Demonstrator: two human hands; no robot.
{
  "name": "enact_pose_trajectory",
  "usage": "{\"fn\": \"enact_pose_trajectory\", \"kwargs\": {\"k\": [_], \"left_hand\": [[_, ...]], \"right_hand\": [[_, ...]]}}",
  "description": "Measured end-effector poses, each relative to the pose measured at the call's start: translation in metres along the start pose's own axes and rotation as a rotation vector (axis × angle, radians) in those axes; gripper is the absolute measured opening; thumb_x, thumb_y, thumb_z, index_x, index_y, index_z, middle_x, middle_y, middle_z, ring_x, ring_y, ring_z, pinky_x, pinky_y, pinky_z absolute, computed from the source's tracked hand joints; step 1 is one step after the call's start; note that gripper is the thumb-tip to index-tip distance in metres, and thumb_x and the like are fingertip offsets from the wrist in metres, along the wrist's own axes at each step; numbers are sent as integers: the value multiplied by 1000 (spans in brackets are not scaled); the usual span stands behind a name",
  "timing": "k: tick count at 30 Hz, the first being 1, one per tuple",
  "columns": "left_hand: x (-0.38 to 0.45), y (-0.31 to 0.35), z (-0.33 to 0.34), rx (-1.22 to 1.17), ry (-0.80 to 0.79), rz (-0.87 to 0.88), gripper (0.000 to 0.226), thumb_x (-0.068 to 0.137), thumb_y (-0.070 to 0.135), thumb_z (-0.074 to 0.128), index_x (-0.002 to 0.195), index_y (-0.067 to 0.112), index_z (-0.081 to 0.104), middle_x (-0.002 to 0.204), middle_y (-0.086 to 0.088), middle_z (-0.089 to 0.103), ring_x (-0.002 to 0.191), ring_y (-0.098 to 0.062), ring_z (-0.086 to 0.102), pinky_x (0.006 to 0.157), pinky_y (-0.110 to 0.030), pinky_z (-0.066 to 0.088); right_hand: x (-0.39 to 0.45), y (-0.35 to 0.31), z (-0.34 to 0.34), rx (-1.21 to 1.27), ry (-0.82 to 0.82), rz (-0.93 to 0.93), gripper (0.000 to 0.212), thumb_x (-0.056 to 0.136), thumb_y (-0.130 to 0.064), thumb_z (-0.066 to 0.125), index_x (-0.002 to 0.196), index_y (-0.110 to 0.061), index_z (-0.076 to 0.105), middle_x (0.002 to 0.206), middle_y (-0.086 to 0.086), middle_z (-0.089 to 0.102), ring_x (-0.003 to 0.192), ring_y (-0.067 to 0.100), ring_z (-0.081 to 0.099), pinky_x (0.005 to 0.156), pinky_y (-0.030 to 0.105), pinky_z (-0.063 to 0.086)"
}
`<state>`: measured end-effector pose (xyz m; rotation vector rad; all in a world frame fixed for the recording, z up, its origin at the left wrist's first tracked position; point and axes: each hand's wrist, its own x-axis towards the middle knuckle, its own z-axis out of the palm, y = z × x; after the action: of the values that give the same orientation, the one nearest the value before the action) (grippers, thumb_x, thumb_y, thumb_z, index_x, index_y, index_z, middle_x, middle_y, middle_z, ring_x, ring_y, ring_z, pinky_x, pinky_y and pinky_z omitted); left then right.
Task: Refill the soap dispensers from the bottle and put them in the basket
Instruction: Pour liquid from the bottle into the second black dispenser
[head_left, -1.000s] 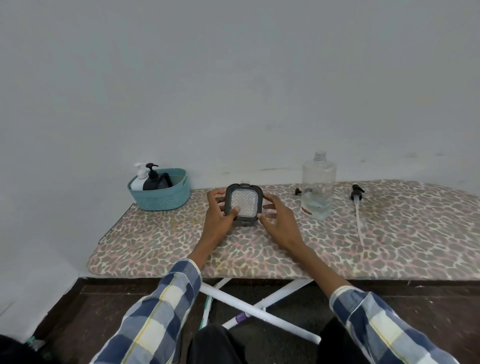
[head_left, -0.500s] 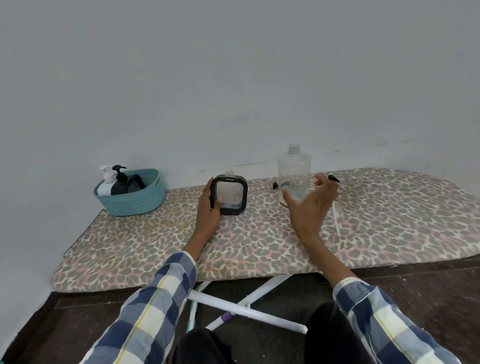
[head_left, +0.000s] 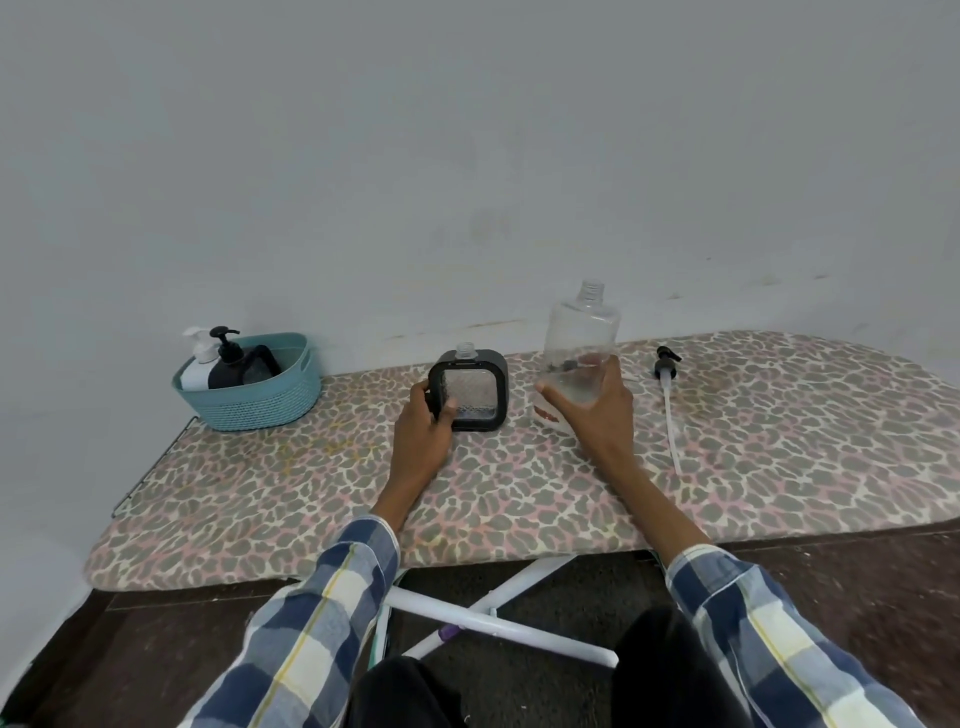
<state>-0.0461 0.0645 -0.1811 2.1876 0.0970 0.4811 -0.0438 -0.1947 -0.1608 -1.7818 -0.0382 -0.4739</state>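
A square black-framed soap dispenser (head_left: 475, 389) with a clear body and an uncapped neck stands upright on the leopard-print ironing board (head_left: 519, 493). My left hand (head_left: 423, 421) grips its left side. My right hand (head_left: 592, 400) wraps the lower part of a large clear refill bottle (head_left: 582, 338), uncapped, with a little liquid at its bottom, standing just right of the dispenser. A teal basket (head_left: 260, 395) at the board's far left holds a white pump dispenser (head_left: 197, 364) and a black pump dispenser (head_left: 228, 358).
A black pump head with a long white tube (head_left: 667, 400) lies on the board right of the bottle. A grey wall runs close behind the board. White board legs (head_left: 493, 618) cross below, above a dark floor.
My right hand left the square dispenser, moved right and closed around the clear bottle. My left hand stays on the dispenser, which now stands upright. The camera view shifted.
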Motion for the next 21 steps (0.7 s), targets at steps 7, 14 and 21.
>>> {"fn": "enact_pose_trajectory", "kwargs": {"k": [7, 14, 21], "left_hand": [[-5, 8, -3, -24, 6, -5, 50, 90, 62, 75, 121, 26, 60, 116, 6, 73, 103, -14, 72, 91, -38, 61], [-7, 12, -9, -220, -75, -42, 48, 94, 56, 74, 124, 19, 65, 121, 3, 73, 113, -11, 69, 100, -38, 57], [-16, 17, -40, -689, -100, -258, 111, 59, 97, 70, 128, 10, 66, 121, -9, 74, 111, -22, 71, 97, -38, 55]], "right_hand": [[-31, -22, 17, 57, -203, -130, 82, 71, -57, 94, 135, -27, 53, 116, -14, 70, 104, 1, 70, 90, 28, 61], [-45, -29, 31, 15, -198, -222, 76, 70, -72, 87, 124, -29, 56, 116, -9, 65, 109, 8, 66, 92, 39, 59], [-49, -52, 42, 71, -128, -185, 70, 70, -64, 90, 122, -27, 61, 106, -20, 68, 99, -7, 65, 84, 16, 54]]}}
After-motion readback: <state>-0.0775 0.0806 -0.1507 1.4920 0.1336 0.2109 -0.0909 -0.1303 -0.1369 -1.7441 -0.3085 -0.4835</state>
